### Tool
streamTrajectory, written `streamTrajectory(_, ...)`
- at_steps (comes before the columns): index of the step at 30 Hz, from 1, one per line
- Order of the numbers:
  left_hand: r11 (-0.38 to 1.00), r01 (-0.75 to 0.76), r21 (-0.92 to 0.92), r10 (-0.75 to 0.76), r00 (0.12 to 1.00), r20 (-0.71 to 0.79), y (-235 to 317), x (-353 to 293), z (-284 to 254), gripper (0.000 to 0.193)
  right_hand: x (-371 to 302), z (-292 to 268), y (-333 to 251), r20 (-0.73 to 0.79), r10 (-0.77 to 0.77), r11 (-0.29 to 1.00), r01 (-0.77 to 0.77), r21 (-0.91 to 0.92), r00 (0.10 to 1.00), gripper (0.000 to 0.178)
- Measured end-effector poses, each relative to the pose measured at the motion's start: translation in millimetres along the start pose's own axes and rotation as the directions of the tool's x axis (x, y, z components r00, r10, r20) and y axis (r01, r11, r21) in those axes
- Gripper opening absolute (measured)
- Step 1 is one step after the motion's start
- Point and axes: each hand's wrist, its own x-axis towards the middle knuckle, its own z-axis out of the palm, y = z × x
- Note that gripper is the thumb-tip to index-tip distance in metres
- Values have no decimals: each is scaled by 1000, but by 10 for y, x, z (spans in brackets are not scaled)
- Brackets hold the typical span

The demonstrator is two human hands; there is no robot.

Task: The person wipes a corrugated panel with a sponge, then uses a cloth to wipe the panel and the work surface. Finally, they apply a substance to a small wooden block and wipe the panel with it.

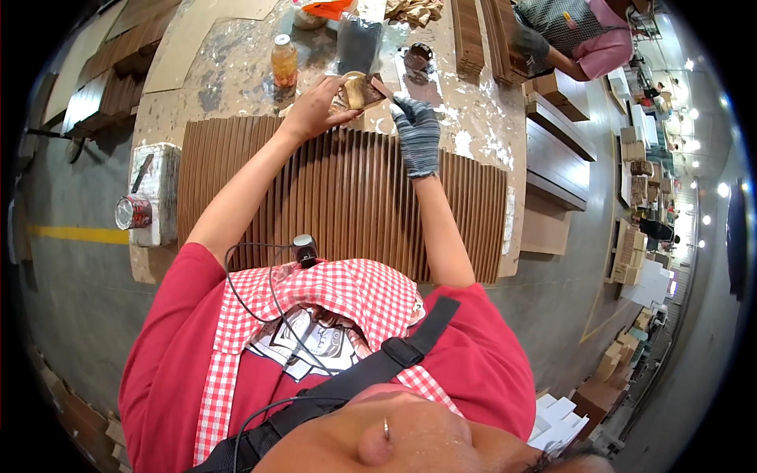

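Beyond the far edge of a ribbed brown wooden panel (339,189), my bare left hand (317,109) grips a small round container (356,91) from its left side. Tan material shows inside it, and its opening is tilted toward me. My right hand (415,132), in a grey striped glove, is closed round a thin flat tool (382,87), possibly a putty knife. The tool's end is close to the container's right side; whether they touch I cannot tell. Both forearms reach over the panel.
On the paint-spotted worktable (221,98) stand an orange-filled bottle (284,61), a dark pouch (359,46) and a dark round tin (418,60). At left, a can (133,212) rests on a white block (164,189). A co-worker (579,35) works at the far right by wooden boards (468,39).
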Motion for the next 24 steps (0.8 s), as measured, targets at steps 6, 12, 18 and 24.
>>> streamTrajectory(6, 1000, -20, 4, 20, 999, -37, -5, 11, -5, 66, -116, -12, 43, 78, -179, 927, 194, -321, 981, 19)
streamTrajectory(12, 999, -28, -32, 27, 999, -42, -7, -6, -5, 62, -306, -166, -48, 33, -161, 959, 164, -232, 986, 14)
streamTrajectory(18, 999, -38, -21, 37, 998, -54, -11, 23, -17, 63, -87, 26, -87, 10, -43, 992, 44, -120, 999, 10)
streamTrajectory(24, 999, -38, -32, 36, 997, -62, -4, 24, -17, 59, -322, 45, -96, 75, -174, 948, 188, -257, 982, 14)
